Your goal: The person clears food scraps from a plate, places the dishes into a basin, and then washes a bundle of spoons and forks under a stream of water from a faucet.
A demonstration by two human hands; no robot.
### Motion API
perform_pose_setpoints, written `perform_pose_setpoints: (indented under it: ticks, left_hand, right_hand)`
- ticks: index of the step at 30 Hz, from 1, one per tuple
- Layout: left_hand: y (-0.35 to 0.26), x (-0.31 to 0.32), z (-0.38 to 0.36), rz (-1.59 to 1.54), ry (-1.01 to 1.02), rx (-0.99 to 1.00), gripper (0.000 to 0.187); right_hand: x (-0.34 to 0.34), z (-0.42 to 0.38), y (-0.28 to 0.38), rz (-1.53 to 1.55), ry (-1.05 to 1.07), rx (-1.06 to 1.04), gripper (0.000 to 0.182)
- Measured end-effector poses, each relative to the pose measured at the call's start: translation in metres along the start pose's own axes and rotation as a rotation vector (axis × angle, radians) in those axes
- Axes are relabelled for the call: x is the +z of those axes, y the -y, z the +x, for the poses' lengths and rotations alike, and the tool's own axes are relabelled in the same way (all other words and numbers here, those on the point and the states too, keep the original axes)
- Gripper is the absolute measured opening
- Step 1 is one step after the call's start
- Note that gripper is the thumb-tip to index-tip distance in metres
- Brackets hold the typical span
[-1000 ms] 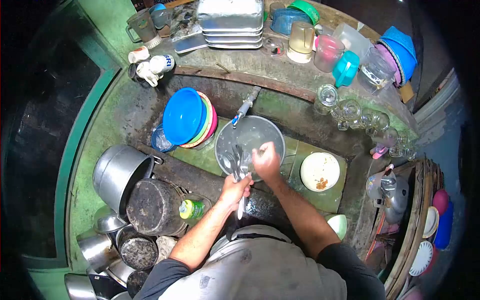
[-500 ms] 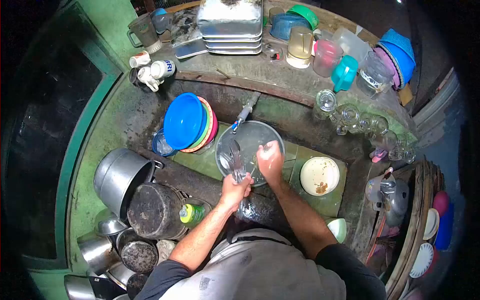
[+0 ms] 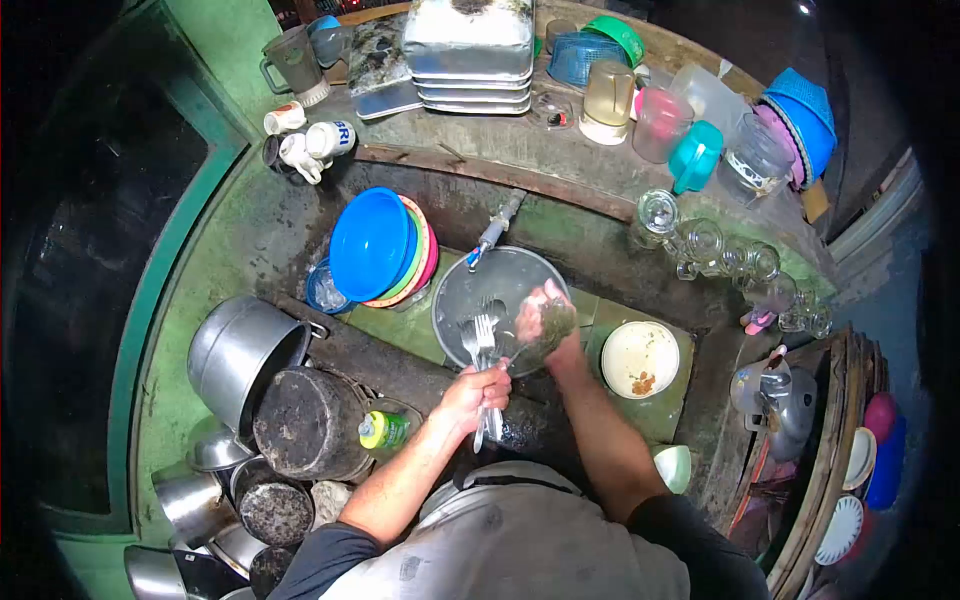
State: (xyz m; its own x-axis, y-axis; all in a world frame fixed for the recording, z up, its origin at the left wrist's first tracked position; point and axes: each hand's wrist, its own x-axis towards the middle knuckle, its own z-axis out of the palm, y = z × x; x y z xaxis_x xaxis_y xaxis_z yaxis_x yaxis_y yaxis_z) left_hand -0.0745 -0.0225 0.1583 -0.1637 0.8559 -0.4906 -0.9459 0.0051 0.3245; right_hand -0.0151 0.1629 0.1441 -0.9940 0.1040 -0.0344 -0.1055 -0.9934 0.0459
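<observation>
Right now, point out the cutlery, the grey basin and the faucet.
Cutlery (image 3: pixel 485 334): head view, on a fork's head.
Grey basin (image 3: pixel 453 298): head view, on its bare inner wall.
Faucet (image 3: pixel 493 232): head view, on its pipe's middle.

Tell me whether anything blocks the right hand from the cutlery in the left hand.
Nothing visible does. The right hand, with a blurred greenish pad, is just beside the raised ends of the cutlery gripped in the left hand. The grey basin lies beneath, not between them.
</observation>
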Motion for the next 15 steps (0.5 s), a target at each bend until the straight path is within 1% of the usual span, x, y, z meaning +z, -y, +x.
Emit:
perform_pose_setpoints:
  ticks: [2, 3, 4, 5, 6, 7, 8, 9, 10, 11, 12, 13, 14, 15]
  left_hand:
    - [0.000, 0.008, -0.004, 0.017, -0.010, 0.008, 0.008]
    - [0.002, 0.013, -0.003, 0.144, -0.065, 0.108, 0.006]
    - [0.003, 0.017, -0.001, 0.267, -0.120, 0.214, 0.004]
    - [0.003, 0.022, 0.000, 0.349, -0.152, 0.292, 0.004]
    - [0.003, 0.024, 0.003, 0.347, -0.154, 0.297, 0.004]
    - [0.002, 0.025, 0.007, 0.436, -0.197, 0.387, 0.006]
    - [0.002, 0.024, 0.010, 0.524, -0.242, 0.474, 0.008]
    - [-0.002, 0.016, 0.011, 0.647, -0.237, 0.449, 0.013]
    - [0.001, 0.010, 0.011, 0.644, -0.241, 0.450, 0.013]
    - [0.003, 0.005, 0.011, 0.700, -0.281, 0.440, 0.016]
    - [0.004, 0.004, 0.009, 0.758, -0.321, 0.429, 0.018]
    - [0.003, 0.005, 0.008, 0.620, -0.329, 0.367, 0.016]
    - [0.002, 0.000, 0.007, 0.593, -0.328, 0.378, 0.020]
    - [0.002, -0.001, 0.007, 0.539, -0.345, 0.377, 0.020]
  right_hand:
    - [-0.016, 0.012, 0.017, -0.152, 0.174, -0.238, 0.037]
    - [0.000, 0.007, 0.006, -0.205, -0.092, -0.384, 0.038]
    - [0.019, 0.006, -0.010, -0.210, -0.089, -0.381, 0.038]
    - [0.035, 0.005, -0.029, -0.326, -0.308, -0.411, 0.037]
    - [0.039, 0.001, -0.042, -0.440, -0.526, -0.440, 0.036]
    - [0.023, -0.006, -0.043, -0.777, -0.300, -0.342, 0.028]
    - [0.006, -0.008, -0.044, -0.778, -0.298, -0.339, 0.028]
    - [0.004, -0.009, -0.049, -0.961, -0.382, -0.411, 0.024]
    - [0.004, -0.009, -0.052, -1.144, -0.465, -0.483, 0.020]
    - [-0.005, -0.007, -0.042, -1.554, -0.300, -0.673, 0.018]
    - [-0.014, -0.006, -0.032, -1.918, -0.183, -0.955, 0.017]
    - [-0.002, 0.004, -0.022, -1.504, -0.427, -0.684, 0.018]
    - [0.009, 0.014, -0.012, -1.071, -0.624, -0.414, 0.019]
    - [0.011, 0.024, -0.002, -1.082, -0.713, -0.367, 0.020]
